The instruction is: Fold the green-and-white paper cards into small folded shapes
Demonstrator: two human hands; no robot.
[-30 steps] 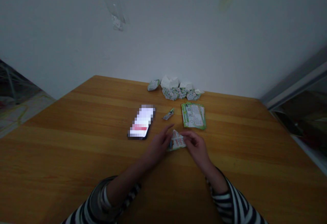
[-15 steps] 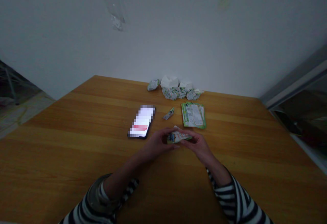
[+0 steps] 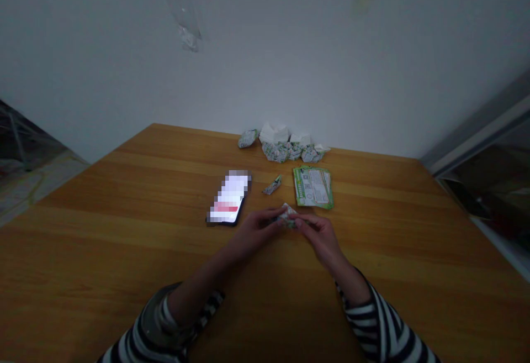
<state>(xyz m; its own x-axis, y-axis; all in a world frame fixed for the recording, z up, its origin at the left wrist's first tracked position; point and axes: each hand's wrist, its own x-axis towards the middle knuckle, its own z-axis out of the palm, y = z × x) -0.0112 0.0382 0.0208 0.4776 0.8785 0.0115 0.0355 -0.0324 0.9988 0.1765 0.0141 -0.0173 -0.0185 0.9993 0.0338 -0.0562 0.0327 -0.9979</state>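
Left hand (image 3: 253, 231) and right hand (image 3: 323, 236) are closing tighter since the earlier frame, both pinching the folded paper (image 3: 286, 211) between them, neither visibly nearer, long axis unclear.

Small folded piece of printed paper (image 3: 286, 209), pinched between left hand (image 3: 257, 231) and right hand (image 3: 322, 233).
Whitish with faint colored print, too small to read; creased compactly, with one pointed corner showing and much of the rest covered. Held to the right of the smartphone (image 3: 229, 198), about level with its near end.
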